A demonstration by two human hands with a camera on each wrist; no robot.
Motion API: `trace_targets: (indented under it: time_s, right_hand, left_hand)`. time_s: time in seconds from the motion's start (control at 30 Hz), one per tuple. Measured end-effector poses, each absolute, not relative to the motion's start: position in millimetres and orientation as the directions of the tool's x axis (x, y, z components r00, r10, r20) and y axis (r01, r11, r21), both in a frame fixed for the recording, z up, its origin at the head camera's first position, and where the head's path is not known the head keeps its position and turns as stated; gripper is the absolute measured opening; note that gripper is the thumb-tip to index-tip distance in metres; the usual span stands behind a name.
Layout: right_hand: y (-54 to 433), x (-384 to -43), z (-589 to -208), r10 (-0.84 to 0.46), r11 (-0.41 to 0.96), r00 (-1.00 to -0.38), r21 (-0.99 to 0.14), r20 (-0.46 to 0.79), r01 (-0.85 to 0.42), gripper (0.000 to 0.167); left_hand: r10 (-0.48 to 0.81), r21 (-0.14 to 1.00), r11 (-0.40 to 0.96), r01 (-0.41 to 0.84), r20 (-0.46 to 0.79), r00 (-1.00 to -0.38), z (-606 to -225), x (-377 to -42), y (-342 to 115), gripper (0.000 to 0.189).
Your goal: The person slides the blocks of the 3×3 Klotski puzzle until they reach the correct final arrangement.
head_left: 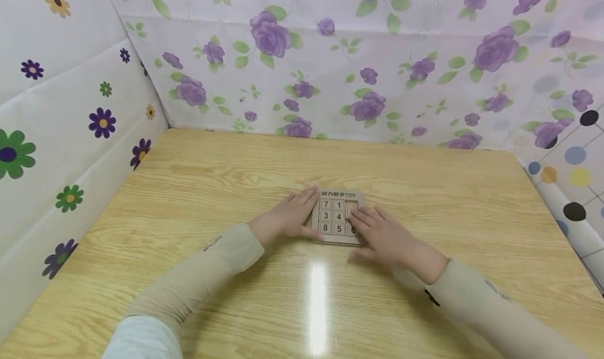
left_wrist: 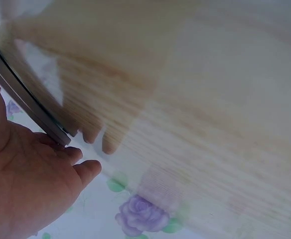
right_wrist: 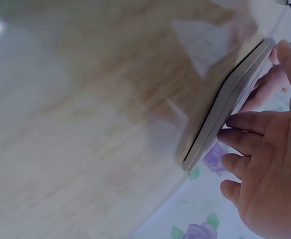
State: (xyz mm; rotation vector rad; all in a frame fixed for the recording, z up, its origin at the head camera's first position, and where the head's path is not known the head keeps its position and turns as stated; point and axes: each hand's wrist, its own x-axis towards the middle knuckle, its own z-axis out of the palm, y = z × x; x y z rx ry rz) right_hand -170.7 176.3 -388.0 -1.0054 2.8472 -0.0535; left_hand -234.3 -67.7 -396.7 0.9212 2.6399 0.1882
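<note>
1. The number puzzle board (head_left: 337, 239) lies flat on the wooden surface (head_left: 226, 191), set between both hands, seemingly so each reaches it easily.
2. The left hand (head_left: 290, 217) is spread, not clenched: fingers and thumb touch the board's left side, probably to keep it from sliding.
3. The right hand (head_left: 389, 238) has nearly straight fingers and grasps nothing; its fingertips rest over the right column of number tiles (head_left: 338, 216), apparently for control there.

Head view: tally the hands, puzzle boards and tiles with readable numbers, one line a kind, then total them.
Hands: 2
Puzzle board: 1
Readable number tiles: 7
Total: 10
</note>
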Motion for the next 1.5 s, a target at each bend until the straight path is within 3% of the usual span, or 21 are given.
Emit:
trace_targets:
  time_s: [0.33, 0.67, 1.5]
  right_hand:
    - [173, -183, -390, -0.602, 0.799, -0.794, -0.052, -0.087, -0.6, 0.086]
    - [156, -177, -390, -0.671, 0.741, -0.737, -0.04, -0.082, -0.67, 0.084]
    - [176, -175, -391, -0.666, 0.746, -0.742, -0.059, -0.076, -0.663, 0.08]
  left_hand:
    - [0.621, 0.227, 0.784, 0.578, -0.274, -0.735, -399, -235, -67, 0.114]
    - [0.617, 0.227, 0.787, 0.574, -0.27, -0.739, -399, -236, -68, 0.114]
    - [0.614, 0.24, 0.789, 0.566, -0.272, -0.741, -397, -233, -67, 0.114]
